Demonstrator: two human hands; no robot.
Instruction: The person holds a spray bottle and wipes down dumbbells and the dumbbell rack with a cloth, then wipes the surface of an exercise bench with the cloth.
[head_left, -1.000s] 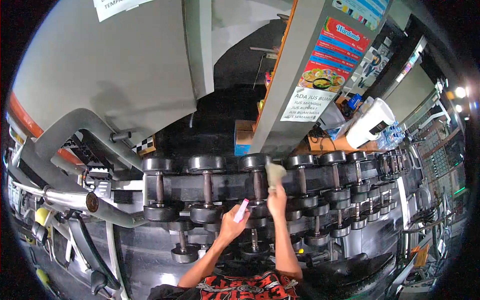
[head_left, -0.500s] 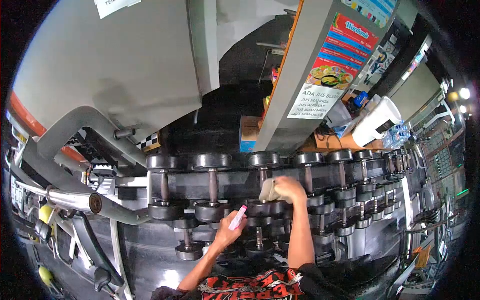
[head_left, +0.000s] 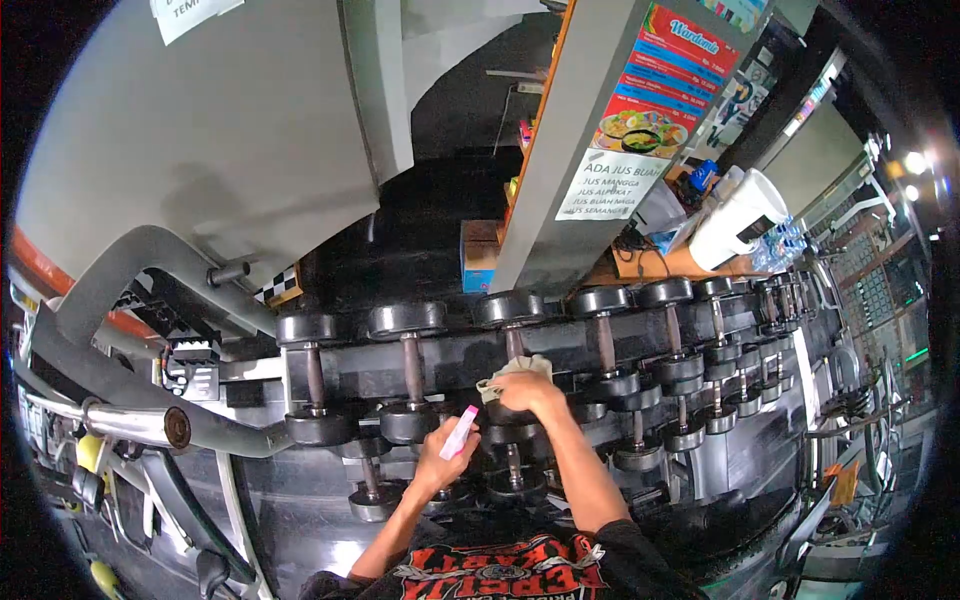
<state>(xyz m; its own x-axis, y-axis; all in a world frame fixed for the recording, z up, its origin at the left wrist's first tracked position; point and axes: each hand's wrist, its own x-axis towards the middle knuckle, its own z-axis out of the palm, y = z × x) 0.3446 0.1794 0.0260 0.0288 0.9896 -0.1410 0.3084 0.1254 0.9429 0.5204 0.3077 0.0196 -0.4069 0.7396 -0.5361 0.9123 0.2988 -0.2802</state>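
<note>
My right hand (head_left: 527,393) is closed on a beige cloth (head_left: 522,368), pressed against the near end of a black dumbbell (head_left: 510,310). The cloth and hand hide most of that end and part of the handle. Lower and to the left, my left hand (head_left: 436,467) is wrapped round a small white bottle with a pink top (head_left: 459,434), tilted up to the right. It is beside another upper-row dumbbell (head_left: 411,370), just over the lower row. A lower dumbbell (head_left: 514,470) lies below my right hand.
Several more dumbbells (head_left: 606,345) line the two-tier rack to the right. A grey pillar (head_left: 545,245) with menu posters rises behind it. On a wooden counter (head_left: 640,264) stand a white container (head_left: 738,222) and plastic bottles (head_left: 780,246). At left is a gym machine frame (head_left: 130,423).
My right hand and the cloth have moved left and slightly down, the cloth now spread over the dumbbell's near end. My left hand still holds the bottle, and the view has shifted slightly.
</note>
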